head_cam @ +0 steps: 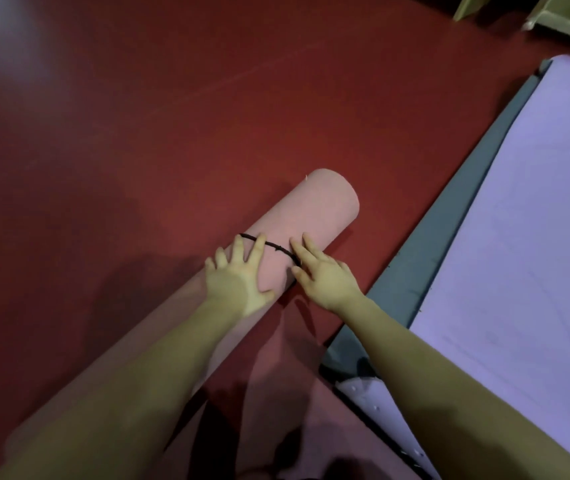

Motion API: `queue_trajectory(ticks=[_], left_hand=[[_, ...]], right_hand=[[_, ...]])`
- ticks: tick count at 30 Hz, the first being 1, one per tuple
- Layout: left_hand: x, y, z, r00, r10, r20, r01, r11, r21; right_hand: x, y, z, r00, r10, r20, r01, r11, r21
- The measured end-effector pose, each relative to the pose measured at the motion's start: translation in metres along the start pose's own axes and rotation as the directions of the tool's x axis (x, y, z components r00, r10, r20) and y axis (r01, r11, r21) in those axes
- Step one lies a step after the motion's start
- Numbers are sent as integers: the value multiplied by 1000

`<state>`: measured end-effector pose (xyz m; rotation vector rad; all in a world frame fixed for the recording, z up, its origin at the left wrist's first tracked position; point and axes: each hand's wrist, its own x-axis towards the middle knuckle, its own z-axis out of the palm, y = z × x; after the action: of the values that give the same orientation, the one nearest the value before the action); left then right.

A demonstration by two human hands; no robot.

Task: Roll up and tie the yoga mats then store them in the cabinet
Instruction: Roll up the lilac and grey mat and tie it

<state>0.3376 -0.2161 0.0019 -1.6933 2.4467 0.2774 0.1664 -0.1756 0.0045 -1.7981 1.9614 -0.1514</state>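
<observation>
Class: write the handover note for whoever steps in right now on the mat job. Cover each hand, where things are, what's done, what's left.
Left hand: flat, fingers spread, pressing on the pink mat.
Right hand: fingers on the black band at the roll's right side; whether they pinch it is unclear.
Pink mat: rolled, lying on the red floor, band around it near the far end.
Purple mat: flat, unrolled, to the right.
Done: pink mat rolled, band on.
Left: settle the band, roll and tie the purple mat, store both. Cabinet not in view.

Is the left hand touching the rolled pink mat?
Touching. The head view shows the left hand spread flat on the rolled pink mat, fingertips reaching the black band around it.
</observation>
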Motion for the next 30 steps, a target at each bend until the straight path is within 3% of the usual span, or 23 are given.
queue_trajectory(ticks=[5,9,19,25,30], left_hand=[[-12,6,-13,1000,9,-18,-10,998,-69],[-22,25,-43,995,23,-93,-35,990,-134],[-55,154,-146,885,302,-355,-377,912,-163],[-94,250,-161,802,501,-325,-557,824,-106],[-123,309,-134,705,674,-221,-694,719,-23]], right_hand=[[-12,4,-29,1000,-6,26,10,990,-139],[-35,20,-64,996,45,-71,-58,980,-190],[-154,76,-184,926,211,-314,-286,934,-216],[-253,117,-204,842,294,-452,-396,906,-150],[-331,160,-173,812,391,-433,-471,877,-91]])
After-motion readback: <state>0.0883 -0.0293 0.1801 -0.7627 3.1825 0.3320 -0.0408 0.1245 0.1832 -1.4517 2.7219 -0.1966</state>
